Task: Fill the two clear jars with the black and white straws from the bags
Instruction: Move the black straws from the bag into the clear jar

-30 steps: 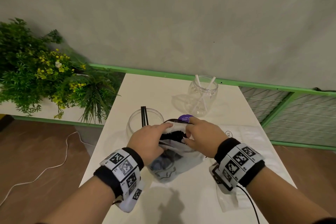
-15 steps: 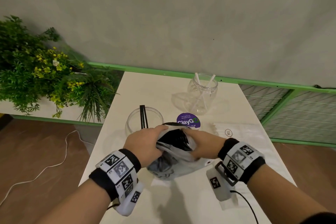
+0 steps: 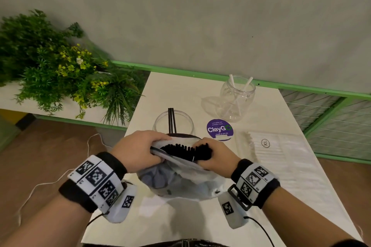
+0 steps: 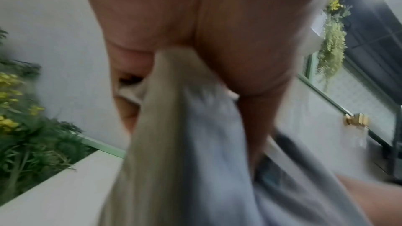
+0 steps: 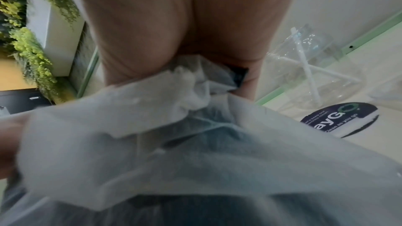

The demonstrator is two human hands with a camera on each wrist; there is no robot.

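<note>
A translucent plastic bag [image 3: 180,180] of black straws [image 3: 186,149] stands held up above the table's near middle. My left hand [image 3: 140,149] grips the left side of its mouth, the plastic bunched in the fingers [image 4: 174,78]. My right hand [image 3: 212,156] grips the right side of the bag [image 5: 185,92] together with some straw ends. Behind the hands a clear jar [image 3: 173,124] holds a few black straws [image 3: 172,119]. A second clear jar [image 3: 237,98] at the back right holds two white straws [image 3: 234,94]. The bag of white straws [image 3: 275,146] lies flat on the right.
A purple round sticker [image 3: 219,129] lies on the white table [image 3: 180,90] between the jars. Green plants [image 3: 60,74] fill a planter left of the table. A green rail and mesh panel [image 3: 331,118] run along the back and right. A white cable [image 3: 40,184] trails on the floor.
Both hands have pulled the bag's mouth wider and lifted it nearer to me, so a row of black straw ends now shows. The sticker came into full view.
</note>
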